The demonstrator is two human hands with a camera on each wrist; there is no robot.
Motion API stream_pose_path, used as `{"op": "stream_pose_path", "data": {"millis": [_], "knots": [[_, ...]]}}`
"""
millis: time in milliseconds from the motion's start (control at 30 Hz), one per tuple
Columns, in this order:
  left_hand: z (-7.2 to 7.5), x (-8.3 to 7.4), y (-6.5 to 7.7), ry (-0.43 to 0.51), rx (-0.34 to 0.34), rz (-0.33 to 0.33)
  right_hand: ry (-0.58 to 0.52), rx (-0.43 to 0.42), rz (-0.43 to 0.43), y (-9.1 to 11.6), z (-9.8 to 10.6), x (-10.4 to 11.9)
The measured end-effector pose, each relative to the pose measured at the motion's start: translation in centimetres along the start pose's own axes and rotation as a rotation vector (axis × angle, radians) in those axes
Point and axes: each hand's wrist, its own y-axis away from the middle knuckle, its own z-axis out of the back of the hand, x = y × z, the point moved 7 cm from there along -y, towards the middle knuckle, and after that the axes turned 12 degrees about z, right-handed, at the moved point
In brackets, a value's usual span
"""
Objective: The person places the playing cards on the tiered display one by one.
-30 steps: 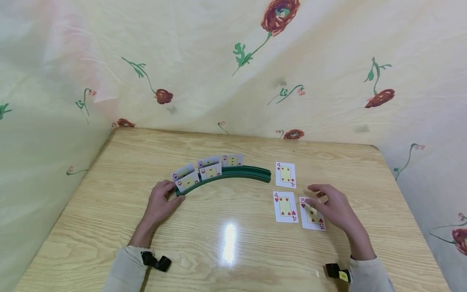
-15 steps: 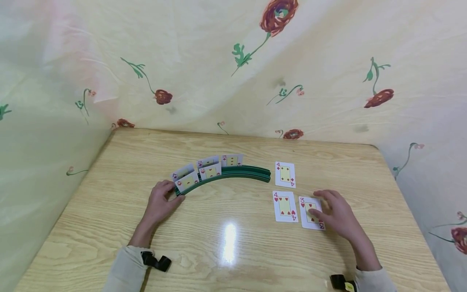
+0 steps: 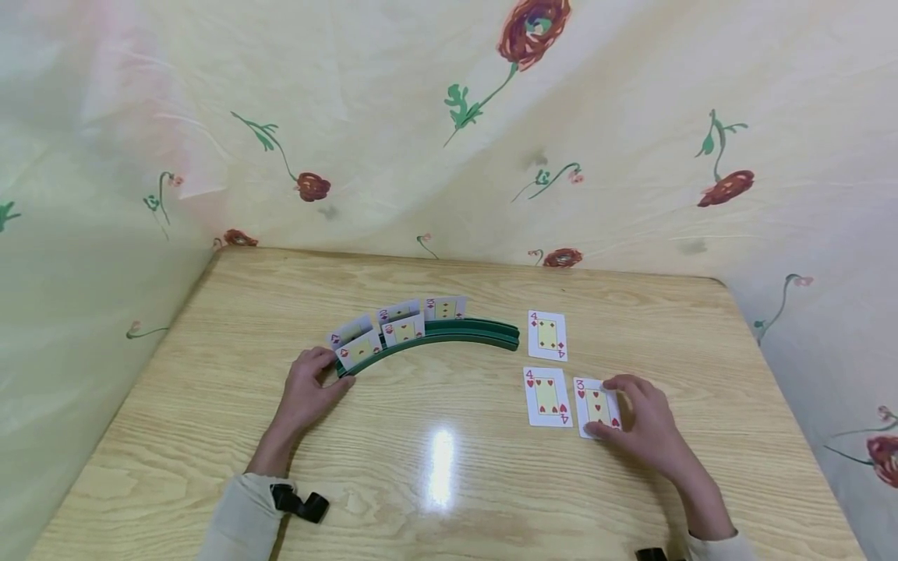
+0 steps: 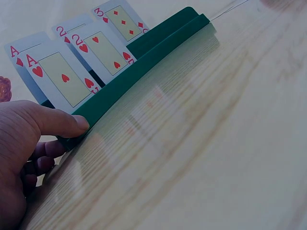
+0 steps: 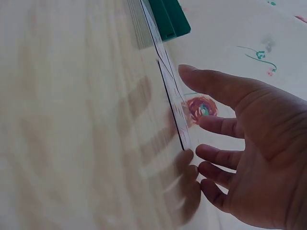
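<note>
With thumb in front and fingers behind, my left hand (image 3: 309,389) grips the left end of a curved green card holder (image 3: 470,331). Standing in its front slot are the ace of hearts (image 4: 60,79) and two of hearts (image 4: 101,52). Behind them are the ace of diamonds (image 4: 18,50), two of diamonds (image 4: 60,32) and three of diamonds (image 4: 122,21). My right hand (image 3: 645,425) hovers over the three of hearts (image 3: 596,401), thumb and fingers spread around its right part. In the right wrist view, a gap shows between the fingertips (image 5: 187,72) and this card.
The four of hearts (image 3: 547,397) lies face up just left of the three of hearts. Beyond it lies the four of diamonds (image 3: 547,336), near the holder's right end. A floral cloth (image 3: 393,140) rises behind the wooden table (image 3: 281,280).
My right hand has shifted toward the table's near side over the three of hearts, its thumb now near the card's lower edge. The left hand and holder stay in place.
</note>
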Motion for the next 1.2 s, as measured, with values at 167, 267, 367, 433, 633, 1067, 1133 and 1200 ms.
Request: {"op": "stream_pose_path", "data": {"millis": [167, 267, 367, 433, 633, 1067, 1133, 1200], "knots": [[-0.1, 0.0, 0.0, -0.007, 0.0, 0.001, 0.052, -0.004, 0.003, 0.5, -0.5, 0.3], [0.0, 0.0, 0.0, -0.006, -0.003, -0.004, 0.092, 0.017, -0.014, 0.6, -0.7, 0.5], [0.0, -0.1, 0.0, -0.002, -0.019, -0.026, 0.106, 0.048, -0.051, 0.7, -1.0, 0.6], [0.1, -0.1, 0.0, 0.005, -0.033, -0.044, 0.111, 0.065, -0.072, 0.7, -1.0, 0.6], [0.2, -0.2, 0.1, 0.006, -0.053, -0.073, 0.12, 0.084, -0.09, 0.8, -1.1, 0.7], [0.0, 0.1, -0.1, -0.009, -0.009, -0.016, 0.11, 0.149, -0.14, 0.2, -1.0, 1.3], [0.0, 0.1, -0.1, -0.012, -0.009, -0.016, 0.11, 0.161, -0.147, 0.0, -1.0, 1.4], [0.0, 0.1, -0.1, -0.007, -0.005, -0.011, 0.107, 0.169, -0.156, -0.1, -1.1, 1.3]]}}
